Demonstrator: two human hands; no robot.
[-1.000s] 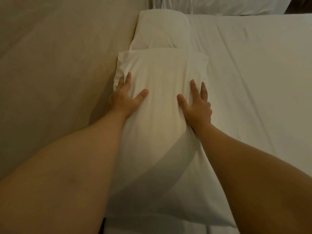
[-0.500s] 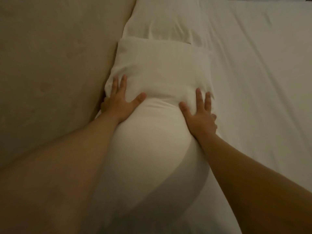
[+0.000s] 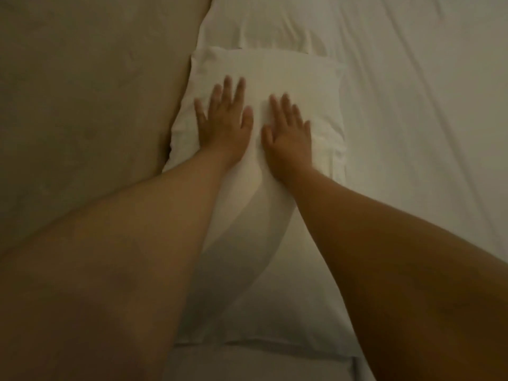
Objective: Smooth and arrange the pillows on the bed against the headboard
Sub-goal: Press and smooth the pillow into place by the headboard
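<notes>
Flat, both hands (image 3: 224, 125) (image 3: 288, 127) pressing pillow (image 3: 264, 64).

Matt white cloth pillow (image 3: 264, 70), creased sheet (image 3: 412, 105), beige fabric headboard (image 3: 82, 92).

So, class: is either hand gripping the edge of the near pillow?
No. The left hand and the right hand both lie flat and open, side by side on top of the near pillow, away from its edges.
</notes>
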